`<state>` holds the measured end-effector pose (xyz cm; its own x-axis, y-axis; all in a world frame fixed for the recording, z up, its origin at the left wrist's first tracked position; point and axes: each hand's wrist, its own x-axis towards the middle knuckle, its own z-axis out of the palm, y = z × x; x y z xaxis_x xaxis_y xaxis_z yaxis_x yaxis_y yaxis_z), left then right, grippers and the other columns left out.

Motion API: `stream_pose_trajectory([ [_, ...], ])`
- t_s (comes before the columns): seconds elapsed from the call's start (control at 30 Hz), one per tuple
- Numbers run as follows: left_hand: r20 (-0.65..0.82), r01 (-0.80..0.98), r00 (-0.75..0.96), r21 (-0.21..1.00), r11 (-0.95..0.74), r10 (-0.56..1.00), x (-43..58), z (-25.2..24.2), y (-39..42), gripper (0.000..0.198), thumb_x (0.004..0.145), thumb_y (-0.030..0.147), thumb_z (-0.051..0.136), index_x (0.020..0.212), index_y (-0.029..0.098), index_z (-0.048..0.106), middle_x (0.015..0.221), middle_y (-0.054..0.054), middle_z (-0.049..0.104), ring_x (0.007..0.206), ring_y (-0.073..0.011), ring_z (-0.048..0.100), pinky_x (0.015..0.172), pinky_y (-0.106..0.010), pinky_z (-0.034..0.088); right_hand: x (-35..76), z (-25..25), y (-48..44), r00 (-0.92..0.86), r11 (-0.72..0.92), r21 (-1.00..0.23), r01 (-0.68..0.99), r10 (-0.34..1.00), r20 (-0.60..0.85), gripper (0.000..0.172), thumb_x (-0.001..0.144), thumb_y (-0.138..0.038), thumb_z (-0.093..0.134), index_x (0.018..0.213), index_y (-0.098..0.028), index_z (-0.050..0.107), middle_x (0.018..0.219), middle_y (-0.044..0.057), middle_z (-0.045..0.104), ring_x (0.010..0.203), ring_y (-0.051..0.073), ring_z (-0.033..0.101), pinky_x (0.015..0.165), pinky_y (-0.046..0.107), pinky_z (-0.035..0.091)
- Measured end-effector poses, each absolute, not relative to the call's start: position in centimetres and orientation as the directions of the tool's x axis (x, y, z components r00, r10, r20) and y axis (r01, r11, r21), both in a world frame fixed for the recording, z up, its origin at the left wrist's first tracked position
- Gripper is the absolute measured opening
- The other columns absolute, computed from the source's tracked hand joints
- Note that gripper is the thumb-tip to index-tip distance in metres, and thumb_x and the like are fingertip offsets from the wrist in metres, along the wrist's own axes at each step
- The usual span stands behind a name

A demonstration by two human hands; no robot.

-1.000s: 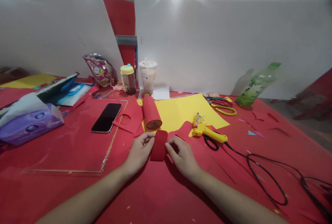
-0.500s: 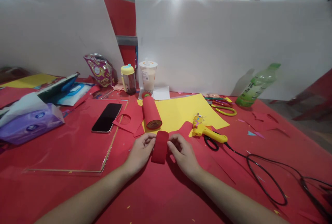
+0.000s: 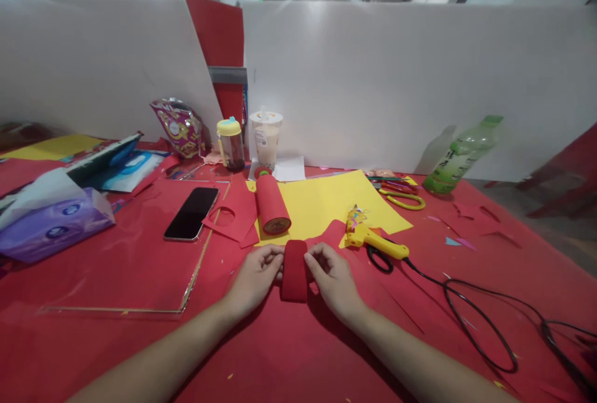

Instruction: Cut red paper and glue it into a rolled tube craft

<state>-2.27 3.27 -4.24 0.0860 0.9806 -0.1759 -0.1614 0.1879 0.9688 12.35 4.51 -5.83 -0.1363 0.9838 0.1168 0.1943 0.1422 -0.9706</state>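
A short roll of red paper [image 3: 294, 270] lies on the red table between my two hands. My left hand [image 3: 254, 278] pinches its left end with curled fingers. On the other side my right hand [image 3: 332, 280] grips the right end the same way. Just beyond the roll lies a longer finished red paper tube [image 3: 271, 204], resting partly on a yellow sheet [image 3: 326, 201]. A yellow glue gun [image 3: 370, 236] lies to the right of my right hand, its black cord trailing off to the right.
A black phone [image 3: 191, 213], a purple tissue pack [image 3: 51, 222], a snack bag [image 3: 179, 124], a small yellow-lidded bottle [image 3: 230, 142] and a drink cup [image 3: 266, 135] stand left and behind. Yellow-handled scissors [image 3: 401, 194] and a green bottle [image 3: 461, 153] lie right. White boards wall the back.
The red roll has shifted slightly right and turned more upright between my hands. Both hands moved with it and closed in on its ends.
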Motion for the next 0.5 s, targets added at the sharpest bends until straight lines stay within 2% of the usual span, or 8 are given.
stream_pose_trajectory([
  [0.13,-0.151,-0.148,0.110,0.975,0.166,0.982,-2.47,-4.33,3.13,0.025,0.075,0.036,0.054,0.084,0.013,0.060,0.077,-0.005,0.065,0.068,-0.0139,0.060,0.065,-0.027,0.049,12.33,-5.56,4.44,-0.134,0.156,-0.958,0.239,0.983,0.127,0.021,0.078,-0.035,0.047,0.066,-0.018,0.046,0.056,-0.003,0.047,0.050,0.010,0.044,0.048,0.021,0.037],
  [0.3,-0.078,-0.004,0.058,0.997,0.078,0.995,-2.55,-4.33,3.17,0.019,0.072,0.032,0.058,0.076,0.014,0.060,0.074,-0.004,0.065,0.068,-0.0149,0.061,0.067,-0.027,0.048,12.38,-5.44,4.30,-0.146,0.174,-0.945,0.277,0.980,0.137,0.021,0.078,-0.034,0.047,0.064,-0.018,0.045,0.056,-0.003,0.046,0.050,0.010,0.043,0.050,0.022,0.038],
  [0.5,-0.099,0.010,0.075,0.995,0.098,0.992,-2.53,-4.60,3.21,0.019,0.075,0.032,0.054,0.078,0.014,0.060,0.072,-0.003,0.064,0.064,-0.0134,0.060,0.062,-0.026,0.049,12.34,-5.49,4.42,-0.153,0.174,-0.954,0.244,0.978,0.139,0.021,0.078,-0.034,0.047,0.064,-0.018,0.045,0.055,-0.004,0.044,0.050,0.010,0.042,0.049,0.021,0.037],
])
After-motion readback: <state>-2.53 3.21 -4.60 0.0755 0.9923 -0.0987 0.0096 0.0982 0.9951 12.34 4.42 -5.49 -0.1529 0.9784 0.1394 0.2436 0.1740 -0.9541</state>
